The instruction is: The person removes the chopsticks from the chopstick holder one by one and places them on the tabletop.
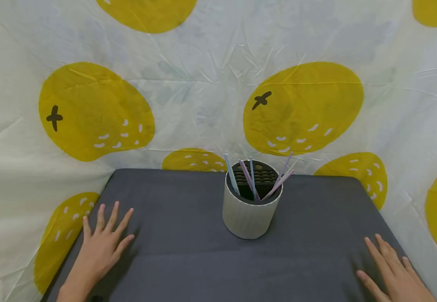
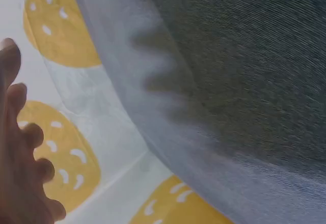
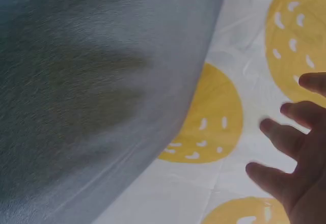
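My left hand (image 1: 103,243) is spread over the left part of the grey table (image 1: 173,222), fingers apart and nothing in them. At the lower right of the head view, my right hand (image 1: 396,272) reaches in with its fingers fairly straight and holds nothing. Between the two hands, toward the back, stands a white round holder (image 1: 249,218) with a dark inside and a slotted black insert (image 1: 258,174). Several thin pastel sticks (image 1: 246,174), blue, purple, pink and pale green, lean out of it. Each wrist view shows its hand's spread fingers (image 2: 33,135) (image 3: 285,137) and shadows on the grey cloth.
A white cloth (image 1: 199,100) printed with big yellow fruit shapes hangs behind the table and down both sides. The table's back edge (image 1: 188,170) runs just behind the holder. In the wrist views the table edge (image 3: 191,102) curves past the patterned cloth.
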The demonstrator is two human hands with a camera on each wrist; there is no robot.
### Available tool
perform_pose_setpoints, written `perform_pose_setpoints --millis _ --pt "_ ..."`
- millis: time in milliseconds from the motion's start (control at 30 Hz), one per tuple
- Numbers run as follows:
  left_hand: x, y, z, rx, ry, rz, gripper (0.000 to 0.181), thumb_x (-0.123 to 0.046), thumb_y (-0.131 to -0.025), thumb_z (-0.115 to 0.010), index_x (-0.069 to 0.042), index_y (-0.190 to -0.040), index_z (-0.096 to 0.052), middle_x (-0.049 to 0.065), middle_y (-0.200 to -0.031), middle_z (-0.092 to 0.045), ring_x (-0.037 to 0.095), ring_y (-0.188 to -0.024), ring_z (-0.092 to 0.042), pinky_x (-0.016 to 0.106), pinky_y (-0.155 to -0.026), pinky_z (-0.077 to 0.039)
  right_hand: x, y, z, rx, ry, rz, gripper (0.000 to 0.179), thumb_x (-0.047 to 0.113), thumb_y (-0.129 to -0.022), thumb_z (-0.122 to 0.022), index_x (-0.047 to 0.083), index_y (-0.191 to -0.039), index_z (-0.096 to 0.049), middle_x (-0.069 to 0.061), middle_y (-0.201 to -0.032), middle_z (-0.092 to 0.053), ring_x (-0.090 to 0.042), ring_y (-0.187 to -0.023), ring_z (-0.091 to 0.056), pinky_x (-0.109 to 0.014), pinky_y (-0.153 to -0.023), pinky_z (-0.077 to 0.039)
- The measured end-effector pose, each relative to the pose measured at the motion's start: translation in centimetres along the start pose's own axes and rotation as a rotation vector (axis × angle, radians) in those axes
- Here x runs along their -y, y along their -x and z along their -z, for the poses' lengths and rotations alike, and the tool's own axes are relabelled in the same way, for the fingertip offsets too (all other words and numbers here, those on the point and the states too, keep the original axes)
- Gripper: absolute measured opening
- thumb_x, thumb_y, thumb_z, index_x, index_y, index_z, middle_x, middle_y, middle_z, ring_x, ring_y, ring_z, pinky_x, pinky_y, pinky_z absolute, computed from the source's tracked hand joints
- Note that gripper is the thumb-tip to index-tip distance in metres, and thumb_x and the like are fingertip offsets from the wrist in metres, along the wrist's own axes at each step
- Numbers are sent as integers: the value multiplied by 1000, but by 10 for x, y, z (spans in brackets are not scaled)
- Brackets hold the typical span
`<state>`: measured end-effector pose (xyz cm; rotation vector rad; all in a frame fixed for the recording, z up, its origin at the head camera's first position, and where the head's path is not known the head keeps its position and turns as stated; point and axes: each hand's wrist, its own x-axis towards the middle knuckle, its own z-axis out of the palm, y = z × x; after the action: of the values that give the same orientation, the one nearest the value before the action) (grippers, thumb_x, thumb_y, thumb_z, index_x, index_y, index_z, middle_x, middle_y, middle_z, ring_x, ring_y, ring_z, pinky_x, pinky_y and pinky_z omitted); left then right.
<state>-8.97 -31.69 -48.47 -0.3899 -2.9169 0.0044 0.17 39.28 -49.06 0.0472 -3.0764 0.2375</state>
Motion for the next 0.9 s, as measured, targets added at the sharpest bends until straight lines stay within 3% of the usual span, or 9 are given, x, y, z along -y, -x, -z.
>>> perform_pose_setpoints --millis 67,167,233,300,333,400,533,567,900 --pt "-4 -1 5 -25 18 -12 87 -43 -99 -69 -33 -168 -17 14 -176 -13 48 -162 -8 76 -123 6 0 -2 4 3 -43 2 89 44 -107 -57 6 -168 -4 -37 -168 -7 -67 -141 -28 -66 -120 24" --pt "-13 -3 12 -96 57 -29 74 -40 -98 -71 -28 -163 -38 18 -164 -44 47 -150 -41 71 -126 -15 2 -4 10 -59 -101 23 76 34 -108 -58 1 -165 -21 -41 -156 -37 -67 -125 -48 -70 -124 9" --pt "-21 -5 16 -162 90 -33 64 -37 -96 -73 -24 -155 -52 19 -151 -59 46 -137 -57 67 -121 -29 5 -5 15 -125 -133 35 66 28 -106 -61 0 -160 -34 -38 -144 -54 -61 -115 -56 -64 -122 -25" --pt "-28 -8 17 -228 121 -39 55 -34 -95 -74 -19 -147 -61 17 -140 -68 44 -128 -64 65 -114 -39 11 -6 21 -174 -169 10 58 26 -106 -61 3 -157 -43 -33 -136 -62 -54 -107 -61 -51 -103 -48" --pt "-32 -10 18 -258 139 -41 53 -32 -95 -75 -18 -144 -64 15 -136 -71 43 -125 -66 65 -111 -42 16 -7 24 -198 -195 -11 54 26 -107 -61 6 -155 -47 -29 -133 -66 -39 -105 -68 -40 -90 -54" --pt "-39 -16 18 -299 179 -41 49 -29 -94 -76 -16 -140 -67 13 -132 -73 41 -122 -68 64 -107 -45 25 -9 27 -263 -259 -47 48 24 -106 -62 12 -152 -53 -4 -135 -71 -8 -105 -68 -21 -70 -50" --pt "-53 -28 17 -329 265 -33 47 -24 -93 -78 -16 -138 -68 11 -132 -73 39 -121 -68 63 -101 -49 48 -14 26 -389 -451 -42 42 13 -107 -59 20 -148 -60 38 -124 -60 34 -105 -43 5 -76 -37" --pt "-58 -32 17 -333 285 -34 46 -24 -93 -78 -16 -138 -68 10 -132 -73 39 -120 -68 63 -100 -50 54 -15 26 -401 -493 -30 43 11 -107 -57 21 -148 -60 45 -123 -54 33 -108 -45 6 -80 -38" --pt "-93 -64 13 -389 446 -46 48 -22 -98 -75 -24 -144 -64 6 -134 -71 31 -126 -64 58 -100 -51 90 -33 20 -337 -702 -18 43 7 -112 -44 16 -153 -52 31 -138 -59 18 -114 -60 -2 -94 -46"
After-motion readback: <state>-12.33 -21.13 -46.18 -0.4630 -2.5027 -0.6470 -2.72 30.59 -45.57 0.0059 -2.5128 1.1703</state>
